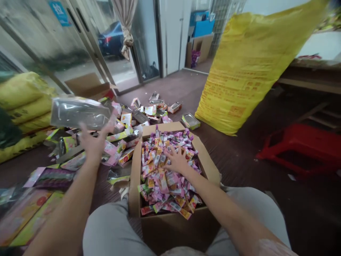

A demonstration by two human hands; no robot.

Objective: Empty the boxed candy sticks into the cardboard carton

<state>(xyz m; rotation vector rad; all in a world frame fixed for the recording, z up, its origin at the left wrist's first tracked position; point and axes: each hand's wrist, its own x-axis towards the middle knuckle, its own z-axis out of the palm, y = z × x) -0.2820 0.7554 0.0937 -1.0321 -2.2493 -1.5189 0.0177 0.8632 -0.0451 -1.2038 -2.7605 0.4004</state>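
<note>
Between my knees stands an open cardboard box [135, 177], heaped with small pink, purple and orange sachets [162, 181]. My right hand [177, 160] lies on the heap with its fingers spread, gripping nothing that I can see. My left hand [97, 138] is stretched out to the left, blurred, with its fingers apart. Just beyond its fingertips is a packaging box with a clear window [80, 113], tilted above the pile and seemingly empty. Whether the fingertips still touch it is hard to see.
Opened packaging boxes [128, 119] litter the floor ahead and left. Unopened-looking boxes [29, 213] lie at lower left. A tall yellow sack [245, 67] stands ahead right, a red stool [301, 149] at right, and stacked yellow sacks [26, 106] at far left. Glass doors are behind.
</note>
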